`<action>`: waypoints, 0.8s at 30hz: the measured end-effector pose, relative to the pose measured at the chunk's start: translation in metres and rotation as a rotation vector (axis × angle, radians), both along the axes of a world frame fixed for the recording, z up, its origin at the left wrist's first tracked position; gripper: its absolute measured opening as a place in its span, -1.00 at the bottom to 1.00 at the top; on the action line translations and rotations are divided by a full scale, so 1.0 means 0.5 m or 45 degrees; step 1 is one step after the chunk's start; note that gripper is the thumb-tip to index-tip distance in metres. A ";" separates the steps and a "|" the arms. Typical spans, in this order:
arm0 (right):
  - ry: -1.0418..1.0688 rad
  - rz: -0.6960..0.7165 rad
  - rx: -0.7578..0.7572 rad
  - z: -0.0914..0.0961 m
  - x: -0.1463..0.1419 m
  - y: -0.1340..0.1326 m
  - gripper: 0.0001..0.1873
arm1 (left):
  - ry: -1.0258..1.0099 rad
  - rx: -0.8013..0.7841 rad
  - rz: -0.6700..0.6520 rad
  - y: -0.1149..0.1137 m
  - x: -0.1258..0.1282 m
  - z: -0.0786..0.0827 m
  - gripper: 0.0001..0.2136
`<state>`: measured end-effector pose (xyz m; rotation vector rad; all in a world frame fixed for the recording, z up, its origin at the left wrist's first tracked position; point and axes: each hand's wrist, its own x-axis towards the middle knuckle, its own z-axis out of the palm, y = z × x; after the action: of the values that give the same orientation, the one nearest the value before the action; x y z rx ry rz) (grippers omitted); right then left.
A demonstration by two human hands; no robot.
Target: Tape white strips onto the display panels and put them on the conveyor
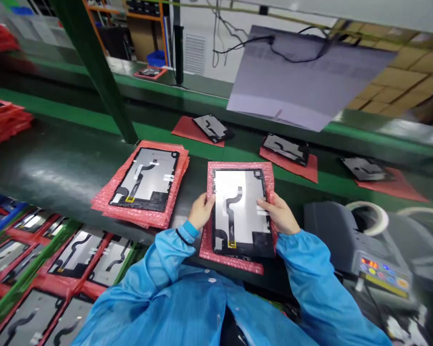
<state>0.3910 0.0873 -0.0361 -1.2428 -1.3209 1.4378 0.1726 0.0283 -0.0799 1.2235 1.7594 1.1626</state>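
Observation:
A tablet display panel (pixel 250 211), back side up, lies over pink bubble wrap (pixel 234 264) in front of me. A dark flex cable (pixel 230 216) with a yellow-edged end runs down its silver back. My left hand (pixel 201 211) is closed on the panel's left edge, thumb on top. At the right edge my right hand (pixel 281 215) grips it too, with the thumb over the border by the white tabs. The fingers beneath are hidden. Left of it, a similar panel (pixel 149 178) rests on a stack of pink bubble-wrap sheets (pixel 101 202).
Further panels on pink wrap lie along the back of the green bench (pixel 140 132). A grey tape dispenser (pixel 328 230) with a lit display stands at right. Racks of panels (pixel 74 252) fill the lower left. A paper sheet (pixel 299 77) hangs ahead; a green post (pixel 97 72) rises left.

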 end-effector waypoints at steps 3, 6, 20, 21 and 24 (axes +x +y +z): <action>-0.032 0.064 0.012 0.032 -0.046 0.017 -0.51 | -0.140 -0.005 0.078 -0.041 -0.012 0.053 -0.79; -0.015 0.158 0.053 0.070 -0.133 0.032 -0.53 | 0.035 0.018 0.239 -0.075 -0.080 0.150 -0.78; -0.740 0.224 -0.015 -0.020 -0.505 0.028 -0.57 | 0.748 -0.458 0.399 -0.025 -0.459 0.174 -0.77; -0.758 0.218 -0.031 -0.022 -0.495 0.059 -0.58 | 0.757 -0.428 0.426 -0.035 -0.467 0.169 -0.74; -0.927 0.043 -0.001 0.003 -0.465 0.223 -0.52 | 0.750 -0.254 0.493 -0.086 -0.505 0.159 -0.63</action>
<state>0.1584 0.1990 -0.0344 -1.8466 -1.8062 1.0269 -0.0798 -0.0150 -0.0003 1.2116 2.5741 0.8372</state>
